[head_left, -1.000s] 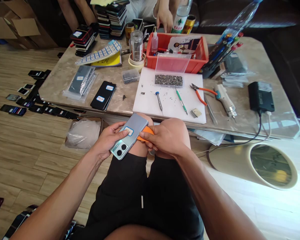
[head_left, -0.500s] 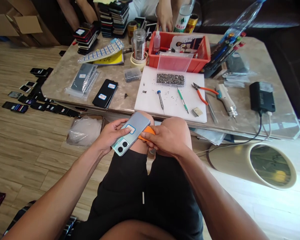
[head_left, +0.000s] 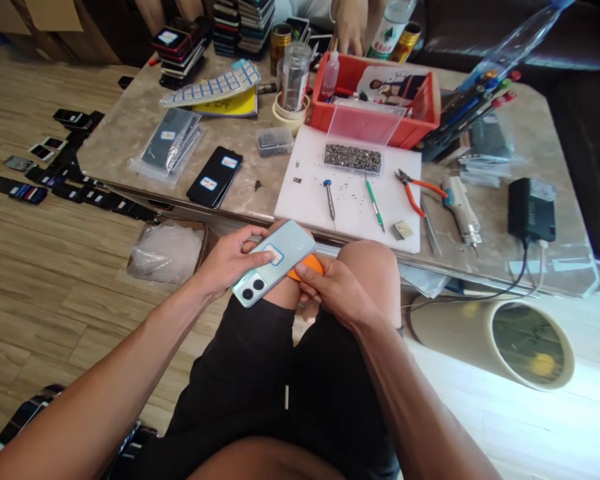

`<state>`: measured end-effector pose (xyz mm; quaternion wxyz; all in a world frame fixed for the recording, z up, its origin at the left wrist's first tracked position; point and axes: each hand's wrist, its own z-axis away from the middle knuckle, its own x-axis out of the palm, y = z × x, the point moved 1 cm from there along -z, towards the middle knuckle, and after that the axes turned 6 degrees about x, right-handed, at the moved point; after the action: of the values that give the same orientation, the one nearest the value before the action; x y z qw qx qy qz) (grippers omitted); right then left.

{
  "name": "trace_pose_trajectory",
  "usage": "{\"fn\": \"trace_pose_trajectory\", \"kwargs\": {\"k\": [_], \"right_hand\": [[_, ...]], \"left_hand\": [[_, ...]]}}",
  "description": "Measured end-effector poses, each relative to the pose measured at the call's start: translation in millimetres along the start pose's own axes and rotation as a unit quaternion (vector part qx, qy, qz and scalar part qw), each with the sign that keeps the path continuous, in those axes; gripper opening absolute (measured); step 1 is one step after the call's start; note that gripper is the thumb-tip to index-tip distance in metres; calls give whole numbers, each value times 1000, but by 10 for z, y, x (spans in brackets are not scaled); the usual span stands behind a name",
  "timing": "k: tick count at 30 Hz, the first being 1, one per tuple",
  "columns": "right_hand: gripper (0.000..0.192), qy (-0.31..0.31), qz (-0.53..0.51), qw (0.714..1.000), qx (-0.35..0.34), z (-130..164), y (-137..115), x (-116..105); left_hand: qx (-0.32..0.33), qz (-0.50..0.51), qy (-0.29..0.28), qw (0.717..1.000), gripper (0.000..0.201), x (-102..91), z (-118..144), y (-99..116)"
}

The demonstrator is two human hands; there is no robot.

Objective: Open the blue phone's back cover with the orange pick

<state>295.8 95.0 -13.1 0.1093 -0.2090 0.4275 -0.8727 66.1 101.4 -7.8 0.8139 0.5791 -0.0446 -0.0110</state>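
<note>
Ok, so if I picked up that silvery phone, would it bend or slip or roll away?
The silvery phone probably wouldn't bend easily: it looks straight and flat in the left hand. It might be slippery, because its back looks smooth and shiny. And it likely won't roll, since it's a flat slab.

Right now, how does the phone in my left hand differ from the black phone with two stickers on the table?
The held phone is pale and silvery, while the black phone is dark. The held phone is gripped in your left hand; the black phone lies on the table. The held phone shows one sticker and two camera lenses; the black phone shows two stickers and no lenses. Both carry blue-edged white stickers.
</note>
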Motion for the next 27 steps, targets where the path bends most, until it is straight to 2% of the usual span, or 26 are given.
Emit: {"fn": "trace_pose_trajectory", "kwargs": {"k": [3,7,27], "right_hand": [[56,-14,-2,1000,13,19,2,-5],[60,7,-4,1000,24,50,52,42],[51,18,28,999,-26,118,264,197]], "left_hand": [[-6,-6,-6,1000,70,-11,-26,5],[-9,-19,-21,1000,69,-22,-56,20],[-6,-56,-61,997,59,37,-59,102]]}}
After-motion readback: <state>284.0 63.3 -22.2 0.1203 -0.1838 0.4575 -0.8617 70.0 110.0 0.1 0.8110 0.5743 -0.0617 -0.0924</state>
